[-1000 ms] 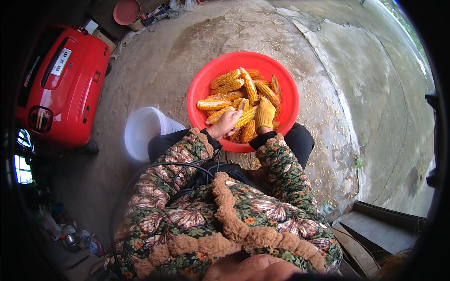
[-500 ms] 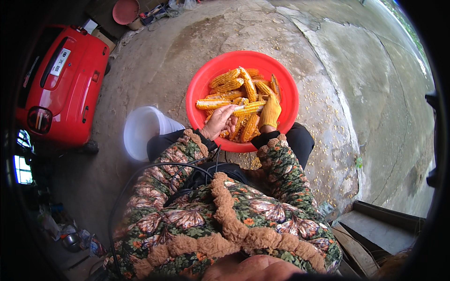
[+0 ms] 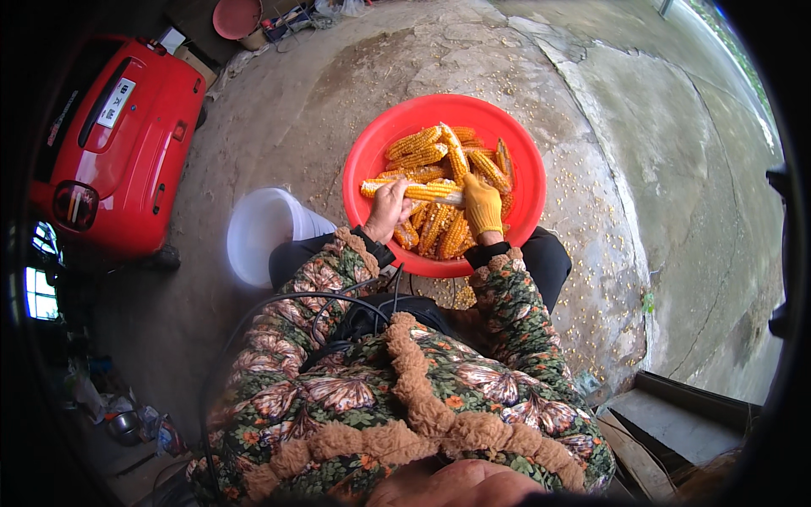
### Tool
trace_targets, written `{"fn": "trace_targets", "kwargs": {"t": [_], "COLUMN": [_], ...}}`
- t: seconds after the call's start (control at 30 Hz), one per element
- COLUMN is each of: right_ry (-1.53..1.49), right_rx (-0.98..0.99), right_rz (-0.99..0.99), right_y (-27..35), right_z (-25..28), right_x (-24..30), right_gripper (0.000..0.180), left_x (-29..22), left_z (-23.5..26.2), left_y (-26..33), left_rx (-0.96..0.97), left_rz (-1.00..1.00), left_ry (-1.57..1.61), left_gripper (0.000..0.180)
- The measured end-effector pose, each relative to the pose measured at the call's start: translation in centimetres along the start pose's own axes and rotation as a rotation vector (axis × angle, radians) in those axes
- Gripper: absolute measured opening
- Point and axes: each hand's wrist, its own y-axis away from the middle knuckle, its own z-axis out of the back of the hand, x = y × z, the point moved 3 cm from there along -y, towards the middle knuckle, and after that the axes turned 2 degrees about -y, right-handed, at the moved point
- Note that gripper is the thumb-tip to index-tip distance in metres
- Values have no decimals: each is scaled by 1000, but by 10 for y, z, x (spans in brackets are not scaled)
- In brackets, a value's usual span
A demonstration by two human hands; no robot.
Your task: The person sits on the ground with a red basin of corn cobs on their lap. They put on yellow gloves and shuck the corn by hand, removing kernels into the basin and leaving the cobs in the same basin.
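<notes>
A wide red basin [image 3: 363, 152] rests between my knees, heaped with yellow corn cobs [image 3: 454, 152]. Over the heap I hold one ear of corn [image 3: 432, 192] level, its pale bare strip showing near the right end. My bare left hand [image 3: 389, 209] is closed around its left part. My right hand [image 3: 483, 205], in a yellow knit glove, is closed at its right end; the glove hides the fingertips there. Other cobs lie below and beyond both hands, most of them covered with kernels.
A white plastic bucket [image 3: 263, 232] stands left of my knee. Farther left is a red car [image 3: 139, 139]. Loose kernels [image 3: 583, 253] lie scattered over the concrete floor right of the basin. A black cable [image 3: 279, 297] loops across my lap. A round red tray [image 3: 232, 17] sits at the far left.
The ear of corn has shifted within my hands and lies more level, with its bare strip now by the glove. My left hand has moved slightly left relative to the basin.
</notes>
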Motion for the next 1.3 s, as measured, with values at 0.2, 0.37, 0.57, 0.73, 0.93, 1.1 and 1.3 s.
{"fn": "trace_targets", "kwargs": {"t": [0.2,0.37,0.57,0.73,0.93,1.1,1.3], "right_ry": [-135,-134,-9,259,629,505,327], "right_rx": [395,359,322,384,341,333,319], "right_rz": [-55,-160,0,321,542,462,494], "right_y": [39,46,33,30,44,42,28], "right_z": [-32,-38,-44,-55,-55,-55,-63], "right_x": [16,14,-18,-36,-29,-34,-56], "right_gripper": [43,40,42,18,25,26,26], "left_x": [-23,-15,-9,16,41,35,15], "left_z": [8,-9,-2,10,18,14,10], "left_y": [-11,-3,-3,-18,-37,-31,-29], "left_rx": [-88,-22,27,84,-95,-197,-172], "left_rz": [-70,13,-70,-326,-333,-379,-446], "left_ry": [-103,-75,-170,-299,-530,-630,-452], "left_gripper": [35,35,34,34,25,22,25]}}
